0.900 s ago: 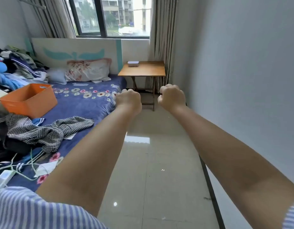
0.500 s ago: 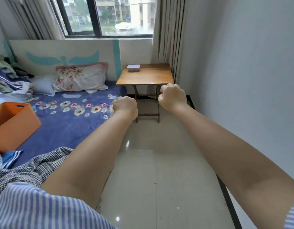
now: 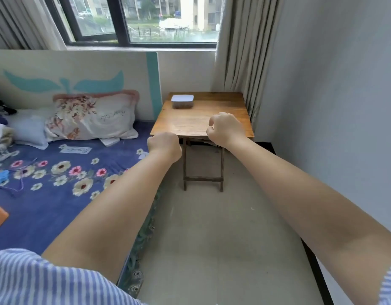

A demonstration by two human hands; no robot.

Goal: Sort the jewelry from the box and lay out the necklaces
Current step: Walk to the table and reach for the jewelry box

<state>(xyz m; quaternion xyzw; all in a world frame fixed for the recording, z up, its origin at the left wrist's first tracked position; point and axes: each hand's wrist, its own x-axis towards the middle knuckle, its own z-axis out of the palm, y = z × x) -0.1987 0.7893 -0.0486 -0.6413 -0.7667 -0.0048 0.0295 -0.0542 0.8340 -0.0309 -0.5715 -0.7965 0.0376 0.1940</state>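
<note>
**One lidded box on the table, both hands curled and empty**

The small, rounded-rectangular box with a white lid and translucent sides [image 3: 182,101] sits at the far left corner of the wooden folding table [image 3: 225,106], under the window and just beside the bed. Something dark shows through its sides; whether that is the jewelry cannot be told at this range, and no necklace is visible anywhere.

The left hand [image 3: 164,146] is curled into a loose fist in front of the table's near left corner, holding nothing. The right hand [image 3: 225,129] is curled the same way over the table's near edge, thumb and forefinger slightly parted, also empty. The two hands are apart from each other and well short of the box.

By its look the box is probably light, stiff plastic, smooth enough to skid on the wood. A sound hold would be one hand across its two long sides to steady it while the other lifts the lid at a corner or short edge. The contents are likely thin, limp chains that tangle and snag, so each is best pinched near the clasp and drawn out singly.

Counted: one box, one table, two hands, one floral pillow [image 3: 92,116] on the blue flowered bedspread [image 3: 58,208], and no loose jewelry in sight.
</note>
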